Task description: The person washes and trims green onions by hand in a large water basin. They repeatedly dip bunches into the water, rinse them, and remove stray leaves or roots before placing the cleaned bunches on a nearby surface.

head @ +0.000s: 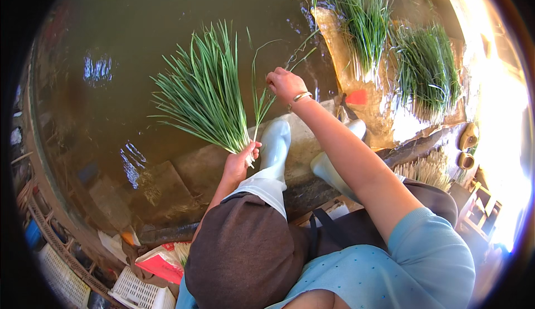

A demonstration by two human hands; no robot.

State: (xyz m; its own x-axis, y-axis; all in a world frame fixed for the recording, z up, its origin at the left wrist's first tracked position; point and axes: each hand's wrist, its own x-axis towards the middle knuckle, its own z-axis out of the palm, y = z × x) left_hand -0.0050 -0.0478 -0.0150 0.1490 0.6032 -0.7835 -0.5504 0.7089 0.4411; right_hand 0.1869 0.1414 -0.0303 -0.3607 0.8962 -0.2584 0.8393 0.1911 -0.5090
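Observation:
My left hand grips a fanned bunch of garlic chives by its pale stem ends. The green leaves spread up and left over brown water. A few thin chive leaves stand apart on the bunch's right side. My right hand, with a bracelet at the wrist, has its fingers curled together at these leaves. Blades show beyond the knuckles; the fingertips are partly hidden. Below the hands is a pale rubber boot on the pool's concrete ledge.
Two piles of chives, one farther and one nearer, lie on a wet yellowish sheet at the right. Murky water fills the left. A white plastic crate and a red-and-white bag stand at lower left.

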